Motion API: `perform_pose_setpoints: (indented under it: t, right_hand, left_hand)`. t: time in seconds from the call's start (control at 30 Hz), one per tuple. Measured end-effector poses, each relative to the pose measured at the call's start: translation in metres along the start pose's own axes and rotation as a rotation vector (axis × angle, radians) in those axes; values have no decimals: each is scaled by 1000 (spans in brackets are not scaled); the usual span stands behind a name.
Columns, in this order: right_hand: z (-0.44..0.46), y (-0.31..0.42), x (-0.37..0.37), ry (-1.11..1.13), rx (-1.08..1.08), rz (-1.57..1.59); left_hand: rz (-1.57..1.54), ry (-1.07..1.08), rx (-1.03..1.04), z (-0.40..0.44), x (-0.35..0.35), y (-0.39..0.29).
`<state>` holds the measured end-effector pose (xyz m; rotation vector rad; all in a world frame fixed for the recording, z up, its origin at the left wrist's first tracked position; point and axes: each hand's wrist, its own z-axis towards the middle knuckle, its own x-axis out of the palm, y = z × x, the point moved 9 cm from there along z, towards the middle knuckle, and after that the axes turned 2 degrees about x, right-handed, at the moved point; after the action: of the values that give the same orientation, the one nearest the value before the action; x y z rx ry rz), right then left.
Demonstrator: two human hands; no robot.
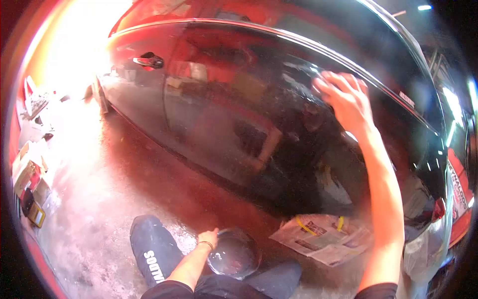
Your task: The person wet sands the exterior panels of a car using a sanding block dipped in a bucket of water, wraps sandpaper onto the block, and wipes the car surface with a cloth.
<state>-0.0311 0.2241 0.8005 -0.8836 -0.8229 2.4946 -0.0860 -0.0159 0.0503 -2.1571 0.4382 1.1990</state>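
My right hand [346, 97] rests against the dark, glossy side panel [239, 99] of a car. Its fingers are bent and close together, and whatever lies under them is hidden. Wet, whitish streaks show on the panel just left of the fingertips. Low down between my knees, my left hand [208, 237] is closed on the rim of a round, dark basin [234, 255]. Water seems to be in the basin, with light glinting off it.
Newspaper sheets [323, 239] with yellow strips lie by the car's lower edge. A door handle [149, 61] juts from the panel at upper left. Cardboard boxes [31, 169] line the left side of the wet floor [99, 199]. Clear plastic sheeting [425, 254] hangs at right.
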Motion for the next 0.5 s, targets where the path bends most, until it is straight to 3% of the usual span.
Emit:
perform_pose_setpoints:
  t: [0.17, 0.37, 0.5]
  right_hand:
    - [-28, -3, -10, 33, 16, 49]
    - [150, 110, 100, -67, -72, 114]
    - [139, 109, 82, -12, -102, 33]
  left_hand:
    - [-64, 44, 75, -1, 3, -5]
    - [-87, 49, 67, -5, -21, 33]
    - [-94, 23, 101, 4, -39, 76]
